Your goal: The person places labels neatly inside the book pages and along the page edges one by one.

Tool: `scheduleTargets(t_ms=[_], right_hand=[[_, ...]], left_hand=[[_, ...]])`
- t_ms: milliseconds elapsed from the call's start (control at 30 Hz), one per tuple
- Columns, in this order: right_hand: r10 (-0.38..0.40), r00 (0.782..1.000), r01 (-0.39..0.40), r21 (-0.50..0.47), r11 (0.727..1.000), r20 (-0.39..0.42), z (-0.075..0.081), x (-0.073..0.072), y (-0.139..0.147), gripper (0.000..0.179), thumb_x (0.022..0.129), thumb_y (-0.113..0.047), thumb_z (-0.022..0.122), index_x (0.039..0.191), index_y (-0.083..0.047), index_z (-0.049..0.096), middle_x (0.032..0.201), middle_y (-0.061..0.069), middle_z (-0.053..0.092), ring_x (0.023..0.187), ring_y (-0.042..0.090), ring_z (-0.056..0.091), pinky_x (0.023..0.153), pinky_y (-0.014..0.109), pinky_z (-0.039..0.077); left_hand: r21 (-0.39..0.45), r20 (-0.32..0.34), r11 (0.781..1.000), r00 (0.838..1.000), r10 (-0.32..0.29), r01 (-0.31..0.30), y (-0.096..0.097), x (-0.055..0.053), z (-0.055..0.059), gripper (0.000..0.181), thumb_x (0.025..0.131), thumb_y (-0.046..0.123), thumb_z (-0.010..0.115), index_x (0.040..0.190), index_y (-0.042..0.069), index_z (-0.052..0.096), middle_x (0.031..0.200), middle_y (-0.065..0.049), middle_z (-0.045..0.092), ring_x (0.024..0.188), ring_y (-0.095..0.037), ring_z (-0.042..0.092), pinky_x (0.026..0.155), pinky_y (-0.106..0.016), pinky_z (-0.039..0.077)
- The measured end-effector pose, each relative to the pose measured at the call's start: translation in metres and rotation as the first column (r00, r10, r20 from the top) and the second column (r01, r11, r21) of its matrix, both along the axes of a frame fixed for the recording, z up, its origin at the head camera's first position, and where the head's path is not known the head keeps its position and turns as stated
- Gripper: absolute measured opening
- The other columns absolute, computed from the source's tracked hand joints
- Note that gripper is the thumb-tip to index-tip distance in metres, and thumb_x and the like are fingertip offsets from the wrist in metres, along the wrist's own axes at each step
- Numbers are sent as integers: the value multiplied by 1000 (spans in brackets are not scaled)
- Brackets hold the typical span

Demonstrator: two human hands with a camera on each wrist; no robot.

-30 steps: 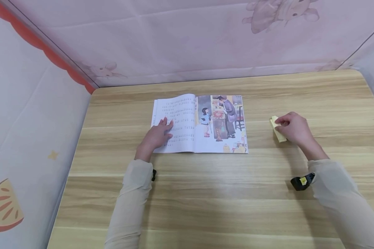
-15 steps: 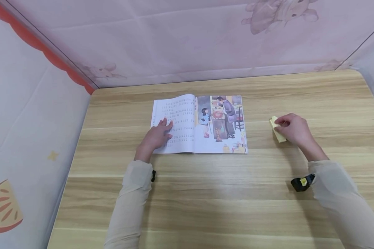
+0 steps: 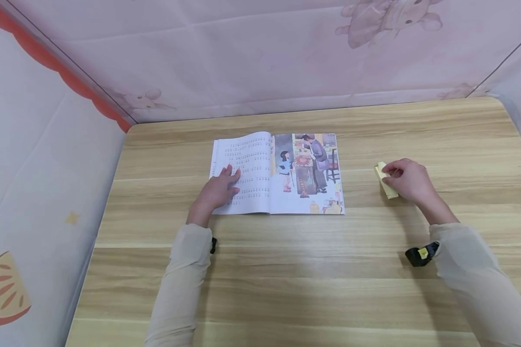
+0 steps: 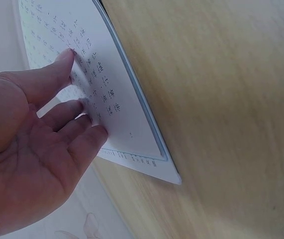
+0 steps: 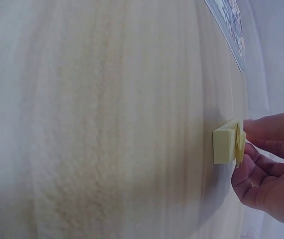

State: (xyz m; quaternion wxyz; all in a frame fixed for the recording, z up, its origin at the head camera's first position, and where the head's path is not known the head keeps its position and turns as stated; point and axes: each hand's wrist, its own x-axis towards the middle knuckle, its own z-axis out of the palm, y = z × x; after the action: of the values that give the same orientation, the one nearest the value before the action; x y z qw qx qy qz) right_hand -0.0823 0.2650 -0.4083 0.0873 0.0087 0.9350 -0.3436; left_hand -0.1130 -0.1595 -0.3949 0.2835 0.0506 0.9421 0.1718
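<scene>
An open book (image 3: 308, 205) lies on the table, with printed text on its left page (image 4: 127, 119) and a coloured illustration on the right one. My left hand (image 3: 217, 192) rests on that left page, fingers spread and thumb apart. To the right of the book is a small pale yellow pad of sticky notes (image 3: 390, 192), lying aslant. The fingertips and thumb of my right hand (image 3: 410, 180) pinch its upper part. In the right wrist view a thin top layer (image 5: 240, 147) stands slightly off the thicker block (image 5: 223, 147); the exact grip is partly hidden.
The wood-grain table (image 3: 312, 279) ends at a pale pink printed cloth wall (image 3: 260, 58) behind. Another cloth wall (image 3: 47, 144) with a red scalloped border stands on the left. A black wrist device (image 3: 421, 254) hangs by the right sleeve.
</scene>
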Motion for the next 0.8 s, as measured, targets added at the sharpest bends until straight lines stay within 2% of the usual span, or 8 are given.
scheduleTargets(t_ms=[367,633,800], right_hand=[[23,999,-23,2,1000,38,2,0,1,22,87,-4,54,103,10,60,99,25,52,86,33,48,69,40,39],[80,997,-80,24,996,14,6,-3,5,22,86,-3,55,101,11,62,95,25,57,83,32,52,67,37,40],[105,993,-107,32,994,52,9,-6,6,22,88,-4,55,102,11,62,96,26,59,82,31,53,65,33,41]], left_hand=[[-3,1,1000,1000,2,-2,0,0,-1,58,93,19,52,144,16,23,151,-6,4,138,-21,1,110,-42,11],[-4,-5,1000,1000,-4,4,0,0,-1,57,94,18,51,144,16,23,151,-7,4,138,-22,0,110,-43,11],[2,-10,1000,1000,-4,4,0,0,-2,57,94,17,51,143,15,24,151,-8,5,138,-22,1,110,-43,10]])
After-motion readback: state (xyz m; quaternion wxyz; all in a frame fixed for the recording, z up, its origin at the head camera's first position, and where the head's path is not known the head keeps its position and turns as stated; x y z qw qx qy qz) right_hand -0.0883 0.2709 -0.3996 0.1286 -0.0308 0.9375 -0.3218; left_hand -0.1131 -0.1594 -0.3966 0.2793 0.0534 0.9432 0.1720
